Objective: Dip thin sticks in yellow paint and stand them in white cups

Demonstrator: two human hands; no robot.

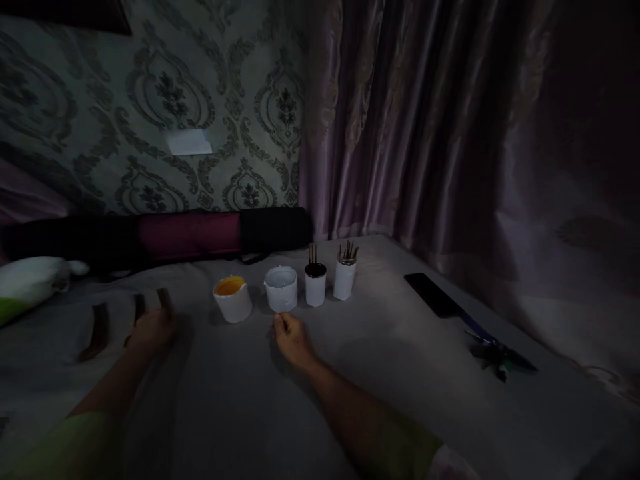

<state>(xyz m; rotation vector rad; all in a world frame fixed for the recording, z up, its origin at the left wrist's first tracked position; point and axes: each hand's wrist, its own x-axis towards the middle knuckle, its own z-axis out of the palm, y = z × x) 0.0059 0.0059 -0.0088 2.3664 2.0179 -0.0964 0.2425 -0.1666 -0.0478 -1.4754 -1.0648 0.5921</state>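
Observation:
My left hand (153, 329) rests on the grey sheet with its fingers closed round a dark brown wooden piece (164, 298) that sticks up past them. Two more dark wooden pieces (96, 332) lie to its left. My right hand (291, 339) sits fingers curled, knuckles down, just in front of a white cup of white paint (281, 288). A white cup of yellow paint (233, 298) stands between my hands. Further right stand a cup with dark contents and sticks (315, 283) and a cup full of brushes (345, 273).
A black phone (433, 294) lies at the right, with a blue strap and a dark tool (495, 353) beyond it. A dark red and black bolster (190, 235) runs along the patterned wall. Pink curtains hang on the right. A white and green pillow (30, 283) lies far left.

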